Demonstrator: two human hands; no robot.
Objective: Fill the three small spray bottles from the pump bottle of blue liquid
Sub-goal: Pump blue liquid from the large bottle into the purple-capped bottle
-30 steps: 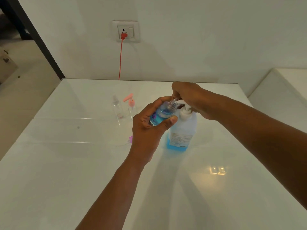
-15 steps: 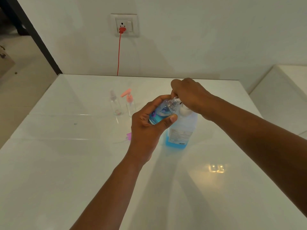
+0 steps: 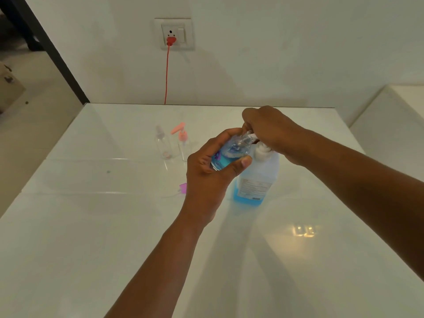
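My left hand (image 3: 206, 171) grips a small clear spray bottle (image 3: 229, 152), tilted, partly filled with blue liquid, its open neck at the pump's white nozzle. My right hand (image 3: 268, 129) is curled over the pump head of the large pump bottle (image 3: 257, 180), which stands on the table with blue liquid low in its base. Two more small clear bottles stand at the back left: one with a clear cap (image 3: 161, 143) and one with a pink pump top (image 3: 182, 141). A small purple cap (image 3: 183, 188) lies on the table beside my left wrist.
The white glossy table (image 3: 91, 226) meets the wall at the back. A red cord (image 3: 167, 74) hangs from a wall socket (image 3: 174, 34) behind the table. A second white surface (image 3: 394, 115) sits to the right. Floor shows at the left.
My right hand has pushed lower on the pump head. The small bottle stays held at the nozzle in my left hand. The view has shifted slightly.
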